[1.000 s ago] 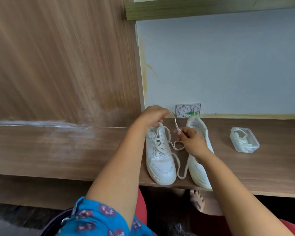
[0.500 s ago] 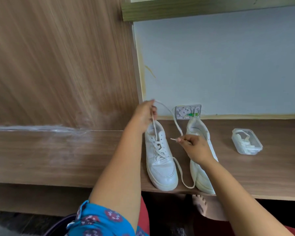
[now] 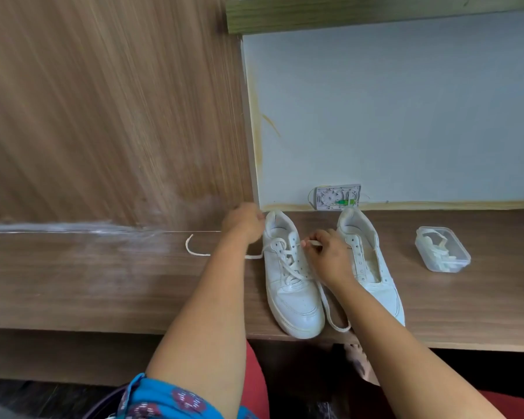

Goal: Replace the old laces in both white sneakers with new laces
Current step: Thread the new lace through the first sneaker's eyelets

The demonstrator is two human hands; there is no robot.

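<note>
Spanning the pale wall (image 3: 406, 116), a wooden shelf (image 3: 73, 282) carries sneakers (image 3: 288, 285).

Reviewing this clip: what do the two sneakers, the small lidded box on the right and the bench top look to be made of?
Left sneaker and right sneaker: smooth white leather or a synthetic lookalike, going by the soft sheen and stitched panels. Box: clear, slightly cloudy plastic, since pale laces show through its walls. Bench top: wood-grain laminate or veneer, matte, with a whitish scuffed patch; which one is unclear.
</note>
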